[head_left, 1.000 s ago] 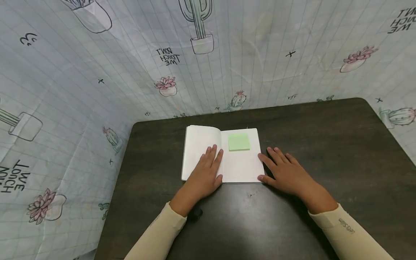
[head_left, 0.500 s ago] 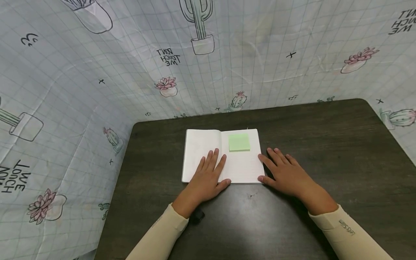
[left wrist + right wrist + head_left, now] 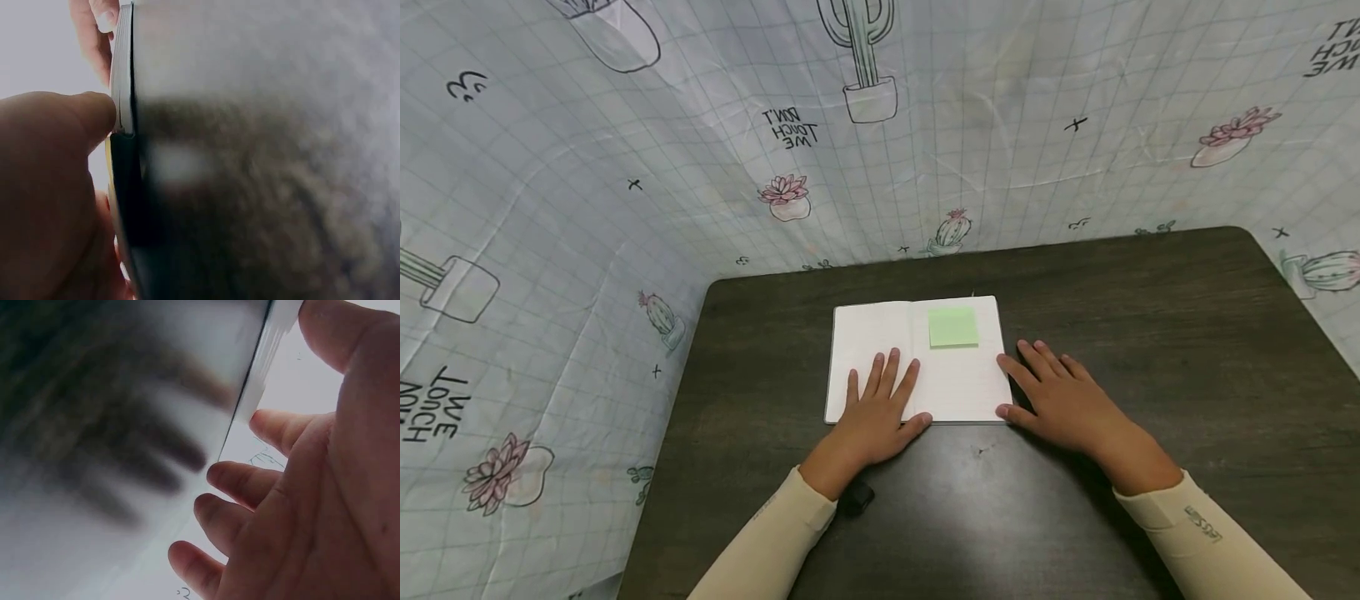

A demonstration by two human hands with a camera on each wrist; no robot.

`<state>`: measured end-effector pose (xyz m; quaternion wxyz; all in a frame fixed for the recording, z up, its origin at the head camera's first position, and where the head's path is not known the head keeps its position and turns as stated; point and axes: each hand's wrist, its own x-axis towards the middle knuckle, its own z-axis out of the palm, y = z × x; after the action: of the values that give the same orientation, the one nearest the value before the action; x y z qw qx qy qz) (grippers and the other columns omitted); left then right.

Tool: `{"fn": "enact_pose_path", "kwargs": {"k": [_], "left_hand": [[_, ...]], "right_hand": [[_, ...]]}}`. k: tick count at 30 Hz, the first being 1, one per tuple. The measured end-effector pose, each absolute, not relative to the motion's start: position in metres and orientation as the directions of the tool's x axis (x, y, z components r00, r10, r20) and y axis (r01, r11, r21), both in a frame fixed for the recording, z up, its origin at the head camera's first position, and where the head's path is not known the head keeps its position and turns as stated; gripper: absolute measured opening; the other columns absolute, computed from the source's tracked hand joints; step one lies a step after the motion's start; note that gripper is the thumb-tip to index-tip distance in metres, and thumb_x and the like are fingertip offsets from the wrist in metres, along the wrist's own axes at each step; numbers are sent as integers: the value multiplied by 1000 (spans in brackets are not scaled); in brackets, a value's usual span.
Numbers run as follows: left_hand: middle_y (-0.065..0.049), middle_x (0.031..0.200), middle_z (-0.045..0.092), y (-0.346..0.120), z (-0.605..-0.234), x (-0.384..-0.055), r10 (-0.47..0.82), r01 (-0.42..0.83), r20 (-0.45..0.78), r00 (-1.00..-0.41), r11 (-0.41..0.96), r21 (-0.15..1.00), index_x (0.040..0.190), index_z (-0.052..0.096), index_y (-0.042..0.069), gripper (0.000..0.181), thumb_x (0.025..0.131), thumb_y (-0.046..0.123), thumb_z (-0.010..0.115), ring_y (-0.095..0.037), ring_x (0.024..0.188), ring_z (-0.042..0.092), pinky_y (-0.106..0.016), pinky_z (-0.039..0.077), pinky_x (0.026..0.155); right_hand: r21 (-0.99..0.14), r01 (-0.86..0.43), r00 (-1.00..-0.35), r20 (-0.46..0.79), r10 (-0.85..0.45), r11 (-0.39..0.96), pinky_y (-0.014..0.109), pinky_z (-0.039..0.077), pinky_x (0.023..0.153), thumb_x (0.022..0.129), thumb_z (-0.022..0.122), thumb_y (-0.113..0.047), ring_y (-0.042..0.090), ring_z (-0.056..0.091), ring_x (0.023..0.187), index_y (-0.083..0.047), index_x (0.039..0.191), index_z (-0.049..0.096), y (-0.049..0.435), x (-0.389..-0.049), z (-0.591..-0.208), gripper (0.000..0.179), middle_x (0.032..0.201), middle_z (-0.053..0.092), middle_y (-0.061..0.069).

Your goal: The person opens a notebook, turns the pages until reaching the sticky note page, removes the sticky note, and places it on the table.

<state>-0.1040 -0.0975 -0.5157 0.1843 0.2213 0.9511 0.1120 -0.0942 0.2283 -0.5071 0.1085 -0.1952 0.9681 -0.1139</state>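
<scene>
An open notebook (image 3: pixel 966 379) with blank white pages lies on the dark table. A pad of light green sticky notes (image 3: pixel 953 327) sits on the upper part of its right page. My left hand (image 3: pixel 876 417) rests with spread, straight fingers on the lower left page and across the fold, its thumb at the bottom edge. In the left wrist view the thumb (image 3: pixel 94 115) touches the edge of the page stack. Beside the notebook's right edge lies my right hand (image 3: pixel 1063 404), fingers spread; its thumb and index fingertip touch that edge, and the other fingers lie over the table.
The dark wooden table (image 3: pixel 1180 333) extends around the notebook. A small black object (image 3: pixel 855 498) shows by the left wrist, partly hidden by it. A white grid-patterned cloth (image 3: pixel 1000 150) with cactus drawings hangs behind the table and along its left side.
The left page, raised and curved before, now lies flat. My left hand has slid slightly down and right, and its fingers have spread wider. My right hand has stayed in place.
</scene>
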Motion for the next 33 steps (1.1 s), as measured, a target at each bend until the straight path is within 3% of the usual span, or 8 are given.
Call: {"fn": "enact_pose_path", "kwargs": {"k": [8,16,25,33], "left_hand": [[-4,181,-16,-99,-514,-109,447,373,-332,-831,890,264,176,-2,30,84,110,72,32,-29,167,-16,-69,-4,129],[-6,182,-14,-97,-517,-106,443,374,-353,-824,893,250,176,0,28,86,110,71,33,-31,168,-14,-70,-3,129],[-5,181,-17,-95,-521,-106,443,383,-346,-827,895,230,175,-4,30,85,110,73,29,-30,167,-17,-69,-3,129],[-4,181,-19,-97,-521,-107,442,378,-355,-824,895,237,175,-5,30,85,110,73,29,-30,167,-18,-69,-4,129]], "right_hand": [[-195,-397,-893,-142,-426,897,72,29,122,100,71,-59,49,30,159,-10,160,52,219,-115,-486,79,171,35,26],[-121,-462,-873,-112,-475,878,71,33,120,91,81,-61,49,32,159,-5,158,51,204,-137,-475,92,172,34,26],[-14,-545,-838,-31,-545,839,65,44,113,89,85,-59,42,42,155,-9,149,60,180,-172,-466,82,170,39,23],[3,-566,-824,-27,-565,825,64,47,109,89,86,-57,41,49,150,-7,146,63,163,-194,-471,80,167,44,22]]}}
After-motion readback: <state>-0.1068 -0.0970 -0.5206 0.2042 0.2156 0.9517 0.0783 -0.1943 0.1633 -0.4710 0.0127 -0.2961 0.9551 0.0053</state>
